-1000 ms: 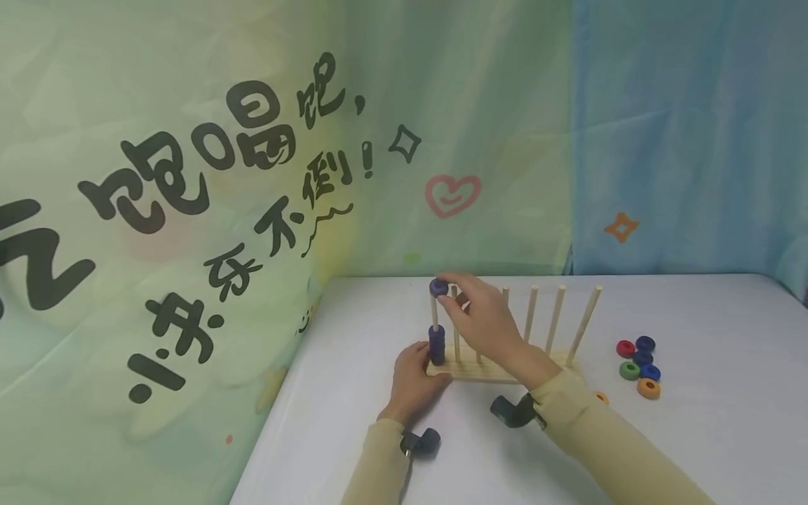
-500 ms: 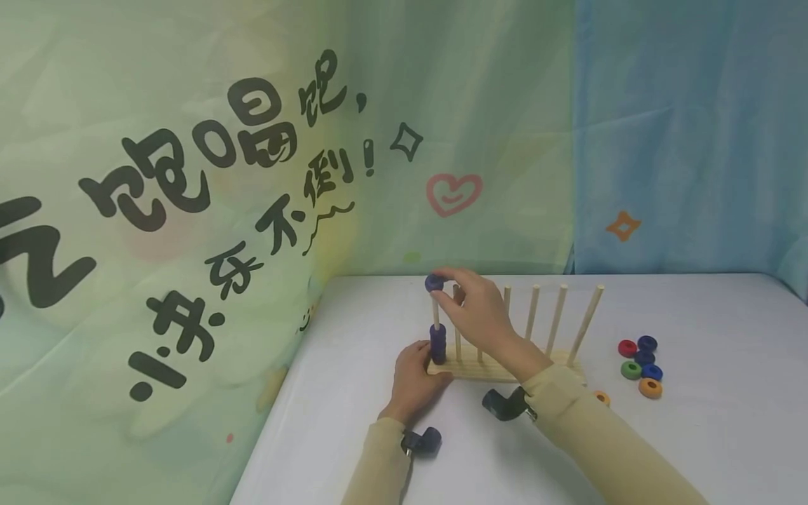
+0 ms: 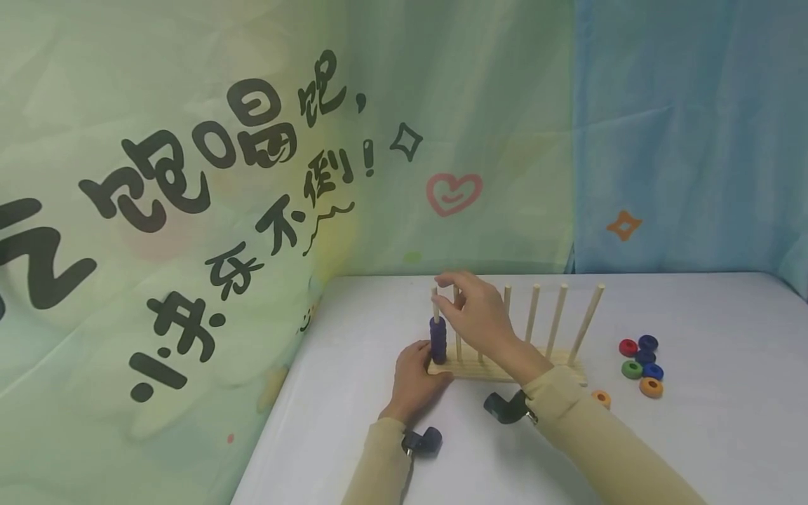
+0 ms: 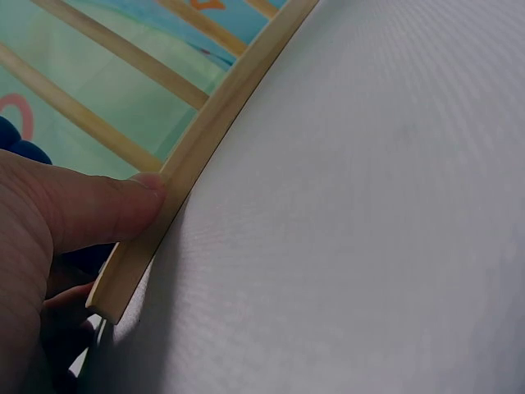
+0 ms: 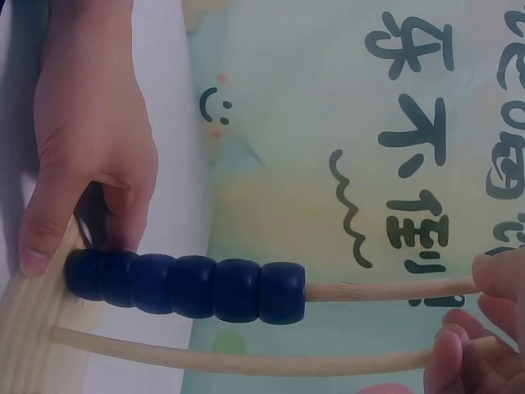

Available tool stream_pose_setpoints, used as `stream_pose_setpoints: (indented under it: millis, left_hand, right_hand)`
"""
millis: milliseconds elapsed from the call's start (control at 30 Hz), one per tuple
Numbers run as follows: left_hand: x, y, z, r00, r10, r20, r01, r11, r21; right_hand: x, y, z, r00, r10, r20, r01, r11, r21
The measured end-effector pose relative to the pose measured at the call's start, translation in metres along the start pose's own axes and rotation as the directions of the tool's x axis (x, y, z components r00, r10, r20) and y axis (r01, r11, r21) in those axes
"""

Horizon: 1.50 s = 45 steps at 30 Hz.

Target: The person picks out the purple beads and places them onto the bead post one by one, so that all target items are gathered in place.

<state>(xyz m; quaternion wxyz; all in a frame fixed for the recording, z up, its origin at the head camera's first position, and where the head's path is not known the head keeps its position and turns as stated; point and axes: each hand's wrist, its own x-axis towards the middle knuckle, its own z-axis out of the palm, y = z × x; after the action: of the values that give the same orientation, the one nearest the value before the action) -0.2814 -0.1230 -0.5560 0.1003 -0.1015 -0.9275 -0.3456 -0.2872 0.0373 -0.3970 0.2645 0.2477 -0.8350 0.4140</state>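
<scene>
A wooden peg rack [image 3: 489, 372] with a row of upright pegs stands on the table. My left hand [image 3: 414, 382] grips the left end of its base, the thumb [image 4: 123, 205] pressing the front edge and the other fingers behind. Several dark blue beads [image 5: 275, 291] are stacked on the leftmost peg [image 5: 377, 290], one against another down to the base. My right hand [image 3: 482, 313] is at the top of that peg with thumb and forefinger apart and no bead between them. In the right wrist view its fingertips overlap the peg's bare upper end.
Right of the rack lies a loose group of beads: a red bead [image 3: 628, 348], a green bead [image 3: 632, 369], an orange bead [image 3: 651, 387] and several blue ones. Another orange bead [image 3: 601, 399] lies near the right sleeve. Printed cloth [image 3: 505, 140] hangs behind the table.
The blue bead my right hand pinched was moved left onto the top of the leftmost peg, then let go. It dropped onto the stack, now taller. The left hand stays put.
</scene>
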Motion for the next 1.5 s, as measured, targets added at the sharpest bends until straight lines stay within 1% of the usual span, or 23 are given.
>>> stream_pose_setpoints:
  millis: [100, 200, 367, 533, 667, 933, 1133, 1300, 1367, 1500]
  left_hand:
    - [0.0, 0.001, 0.0, 1.0, 0.004, -0.002, -0.004, 1.0, 0.002]
    - [0.0, 0.001, 0.0, 1.0, -0.005, 0.001, 0.005, 1.0, -0.003]
    - [0.0, 0.001, 0.001, 1.0, 0.008, -0.014, -0.008, 1.0, -0.012]
    - [0.0, 0.0, 0.001, 1.0, 0.003, -0.01, -0.003, 1.0, -0.001]
    - [-0.001, 0.0, 0.0, 1.0, 0.005, -0.016, -0.005, 1.0, -0.007]
    - [0.0, -0.001, 0.001, 1.0, -0.004, -0.01, 0.004, 1.0, 0.004]
    - [0.0, -0.001, 0.0, 1.0, 0.008, -0.019, -0.008, 1.0, 0.002]
    - [0.0, -0.001, 0.001, 1.0, 0.001, -0.01, -0.001, 1.0, -0.001]
    - [0.001, -0.001, 0.002, 1.0, 0.008, -0.011, -0.008, 1.0, 0.006]
    - [0.001, 0.0, 0.001, 1.0, 0.026, -0.017, -0.026, 0.999, 0.022]
  right_hand:
    - [-0.002, 0.001, -0.001, 1.0, -0.013, -0.01, 0.013, 1.0, 0.028]
    - [-0.003, 0.0, -0.003, 0.999, -0.043, -0.03, 0.045, 0.997, 0.062]
    - [-0.009, -0.001, -0.008, 0.995, -0.082, -0.051, 0.088, 0.99, 0.114]
    - [-0.021, 0.003, -0.011, 0.997, -0.068, -0.042, 0.073, 0.988, 0.138]
    - [-0.033, 0.013, -0.01, 0.997, -0.055, -0.048, 0.061, 0.989, 0.133]
    - [-0.058, 0.039, -0.013, 0.999, 0.023, -0.043, -0.019, 0.997, 0.081]
    - [-0.071, 0.051, -0.015, 0.997, 0.048, -0.055, -0.044, 0.996, 0.079]
    - [-0.081, 0.059, -0.02, 0.991, 0.112, -0.078, -0.106, 0.992, 0.068]
    - [-0.085, 0.063, -0.024, 0.986, 0.145, -0.085, -0.139, 0.988, 0.068]
    - [-0.092, 0.071, -0.033, 0.979, 0.166, -0.119, -0.158, 0.984, 0.08]
